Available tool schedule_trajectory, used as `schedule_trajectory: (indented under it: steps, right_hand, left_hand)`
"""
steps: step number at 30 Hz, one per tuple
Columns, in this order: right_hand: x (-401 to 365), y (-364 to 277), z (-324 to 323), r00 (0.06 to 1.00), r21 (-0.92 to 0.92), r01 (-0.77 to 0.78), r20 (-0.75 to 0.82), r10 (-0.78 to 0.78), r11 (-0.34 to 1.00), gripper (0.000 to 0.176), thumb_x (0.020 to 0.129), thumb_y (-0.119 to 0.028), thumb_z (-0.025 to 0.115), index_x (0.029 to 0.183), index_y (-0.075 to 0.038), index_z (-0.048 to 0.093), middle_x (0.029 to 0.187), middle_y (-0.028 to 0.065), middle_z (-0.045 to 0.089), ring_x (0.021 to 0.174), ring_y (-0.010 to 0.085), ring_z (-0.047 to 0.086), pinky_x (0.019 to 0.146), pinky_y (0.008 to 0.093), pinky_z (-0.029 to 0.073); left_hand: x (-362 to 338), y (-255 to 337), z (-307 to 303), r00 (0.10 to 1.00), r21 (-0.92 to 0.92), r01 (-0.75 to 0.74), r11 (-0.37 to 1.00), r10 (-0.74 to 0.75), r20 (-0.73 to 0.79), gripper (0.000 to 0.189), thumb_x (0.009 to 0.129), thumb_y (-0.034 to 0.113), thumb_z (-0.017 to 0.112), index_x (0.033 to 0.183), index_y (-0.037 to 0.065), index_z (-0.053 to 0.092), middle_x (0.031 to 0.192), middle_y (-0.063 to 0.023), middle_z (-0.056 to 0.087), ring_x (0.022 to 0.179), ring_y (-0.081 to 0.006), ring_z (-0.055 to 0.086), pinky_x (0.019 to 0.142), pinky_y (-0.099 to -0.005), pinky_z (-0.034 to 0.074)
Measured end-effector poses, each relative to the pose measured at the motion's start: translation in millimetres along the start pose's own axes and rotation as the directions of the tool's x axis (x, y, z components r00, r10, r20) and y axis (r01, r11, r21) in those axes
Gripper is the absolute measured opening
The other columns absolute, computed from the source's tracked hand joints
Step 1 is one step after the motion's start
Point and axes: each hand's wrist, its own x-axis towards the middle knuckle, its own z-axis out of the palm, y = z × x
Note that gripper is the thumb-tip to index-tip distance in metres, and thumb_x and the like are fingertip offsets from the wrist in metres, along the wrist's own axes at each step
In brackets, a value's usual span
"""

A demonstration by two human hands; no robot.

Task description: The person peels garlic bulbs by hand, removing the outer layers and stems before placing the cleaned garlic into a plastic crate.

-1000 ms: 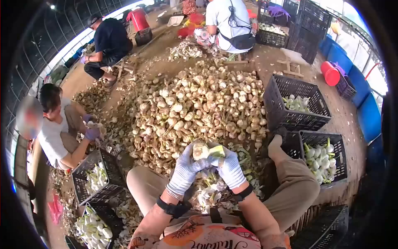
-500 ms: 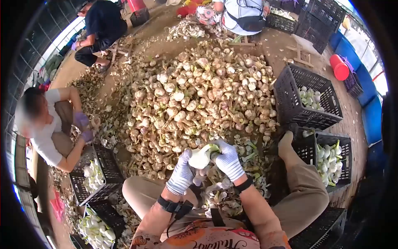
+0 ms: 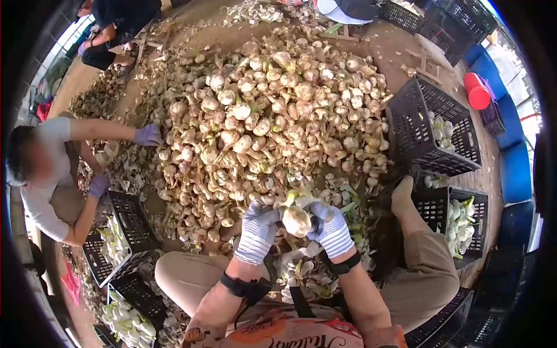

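A garlic bulb [image 3: 297, 221] with a pale green stem is held between my two gloved hands, its round end towards me and its stem pointing away. My left hand [image 3: 257, 233], in a white and grey striped glove, closes its fingertips on the bulb's left side. On the other side my right hand [image 3: 332, 231], gloved alike, grips it with bent fingers. Something dark shows between the right fingers and the bulb, too small to name. Loose garlic skins [image 3: 304, 268] lie below my hands, and a large heap of unpeeled garlic [image 3: 261, 130] spreads just beyond them.
Black crates with white garlic stand at my right, one farther off [image 3: 426, 124] and one by my foot [image 3: 486, 223]. More crates [image 3: 138, 223] are at my left, beside a seated co-worker [image 3: 49, 174] whose gloved hand [image 3: 148, 135] touches the heap's edge. A red container [image 3: 477, 93] stands far right.
The garlic between my hands now shows a round, browner end towards me, where a smooth white side showed before. The co-worker's arm has stretched out to the heap. The view has shifted slightly.
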Motion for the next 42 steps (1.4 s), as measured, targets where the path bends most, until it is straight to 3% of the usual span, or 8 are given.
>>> schedule_trajectory:
  steps: [5, 20, 23, 25, 28, 31, 37, 42]
  right_hand:
    - [5, 7, -13, 0.996, 0.03, 0.088, 0.011, -0.088, 0.996, 0.028, 0.083, -0.019, 0.057, 0.097, 0.006, 0.057, 0.087, 0.0107, 0.062, 0.078, 0.0201, 0.063, 0.068, 0.0353, 0.055]
    - [16, -16, -66, 0.966, 0.558, 0.09, -0.251, 0.064, 0.825, 0.013, 0.083, -0.024, 0.063, 0.085, -0.016, 0.053, 0.063, 0.0001, 0.053, 0.046, 0.0164, 0.048, 0.038, 0.0292, 0.036]
    - [6, -34, -49, 0.971, 0.501, 0.088, -0.238, 0.039, 0.861, 0.018, 0.082, -0.031, 0.06, 0.093, -0.017, 0.06, 0.063, -0.003, 0.052, 0.04, 0.0099, 0.036, 0.036, 0.0242, 0.029]
    - [1, -60, -64, 0.953, 0.562, 0.269, -0.271, -0.133, 0.782, 0.023, 0.085, -0.031, 0.052, 0.098, -0.013, 0.058, 0.071, -0.001, 0.056, 0.04, 0.0094, 0.036, 0.035, 0.025, 0.036]
    - [-38, -115, -123, 0.661, 0.571, 0.649, -0.097, -0.744, 0.502, 0.052, 0.081, -0.033, 0.054, 0.124, -0.005, 0.045, 0.111, 0.0101, 0.056, 0.095, 0.0173, 0.055, 0.088, 0.0314, 0.047]
    - [-56, -164, -131, 0.315, 0.816, 0.528, 0.069, -0.946, 0.235, 0.058, 0.079, -0.034, 0.058, 0.124, -0.002, 0.042, 0.096, 0.0035, 0.05, 0.072, 0.0142, 0.045, 0.059, 0.0281, 0.036]
    - [89, -111, 4, 0.902, 0.253, 0.277, 0.264, -0.341, 0.927, 0.032, 0.079, -0.019, 0.063, 0.105, -0.002, 0.054, 0.086, 0.007, 0.056, 0.079, 0.0187, 0.057, 0.065, 0.0297, 0.049]
    - [196, -60, 149, 0.697, -0.811, 0.568, 0.565, -0.441, -0.141, 0.05, 0.076, -0.03, 0.068, 0.121, -0.014, 0.052, 0.12, 0.0131, 0.053, 0.111, 0.0306, 0.048, 0.093, 0.0427, 0.04]
  left_hand:
    - [-6, 2, 15, 0.989, 0.124, -0.141, 0.982, 0.144, -0.017, 0.033, 0.072, -0.015, 0.054, 0.096, 0.006, 0.058, 0.082, -0.009, 0.063, 0.074, -0.0204, 0.063, 0.07, -0.0302, 0.053]
    - [-34, 61, 0, 0.914, 0.245, -0.269, 0.932, 0.167, 0.37, 0.031, 0.07, 0.0, 0.062, 0.099, 0.012, 0.061, 0.093, -0.0123, 0.061, 0.075, -0.0261, 0.064, 0.064, -0.0366, 0.056]
    - [-23, 35, -2, 0.679, 0.691, -0.721, 0.042, -0.153, 0.718, 0.021, 0.076, 0.012, 0.059, 0.096, 0.009, 0.061, 0.096, -0.0104, 0.061, 0.081, -0.026, 0.062, 0.067, -0.0333, 0.051]
    - [-32, 12, 11, 0.86, 0.751, -0.465, -0.468, -0.441, 0.258, 0.033, 0.077, 0.027, 0.054, 0.107, 0.012, 0.058, 0.096, -0.0147, 0.058, 0.09, -0.0328, 0.058, 0.076, -0.0416, 0.048]
    - [-28, -2, 3, 0.812, 0.781, -0.461, -0.422, -0.555, 0.179, 0.036, 0.08, 0.029, 0.052, 0.111, 0.011, 0.056, 0.098, -0.0138, 0.059, 0.089, -0.0321, 0.059, 0.076, -0.041, 0.048]
    - [-28, 2, -3, 0.837, 0.818, -0.488, -0.303, -0.428, 0.341, 0.035, 0.079, 0.027, 0.054, 0.11, 0.01, 0.055, 0.096, -0.0146, 0.059, 0.088, -0.0327, 0.058, 0.074, -0.0411, 0.048]
    - [-11, 1, -4, 0.892, 0.844, -0.444, -0.3, -0.238, 0.385, 0.037, 0.078, 0.025, 0.057, 0.112, 0.011, 0.055, 0.097, -0.0152, 0.058, 0.085, -0.0327, 0.058, 0.069, -0.0412, 0.049]
    - [-5, -6, -16, 0.883, 0.826, -0.467, -0.314, -0.203, 0.423, 0.034, 0.08, 0.028, 0.057, 0.11, 0.012, 0.053, 0.083, -0.0143, 0.054, 0.072, -0.0331, 0.058, 0.06, -0.0415, 0.048]
